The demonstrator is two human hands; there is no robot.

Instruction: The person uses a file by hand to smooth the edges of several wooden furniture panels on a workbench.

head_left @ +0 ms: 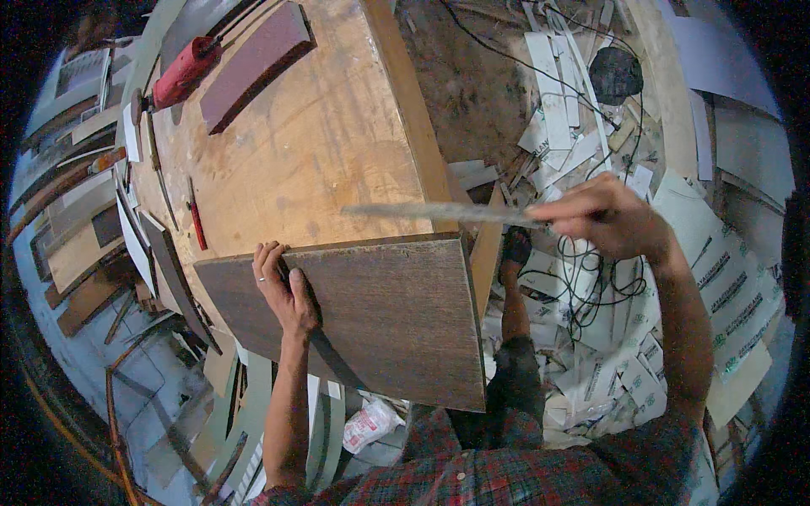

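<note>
My left hand [288, 291] grips a dark wood-grain board [396, 320] by its top edge, fingers hooked over and thumb on the near face. The board stands tilted against the near side of a pale wooden workbench [329, 160]. In my right hand [603, 218], closed around one end, is a long, flat grey file [439, 212], blurred by motion. Its blade points left, just above the bench's near right corner and close to the board's upper edge. I cannot tell whether the file touches the board.
On the bench lie a red power tool [187, 72], a maroon board piece [257, 67] and a slim red-handled tool [196, 215]. Offcuts and a tangled black cable [591, 287] litter the floor at right. Panels [84, 215] are stacked at left; a white plastic bag [371, 424] sits below.
</note>
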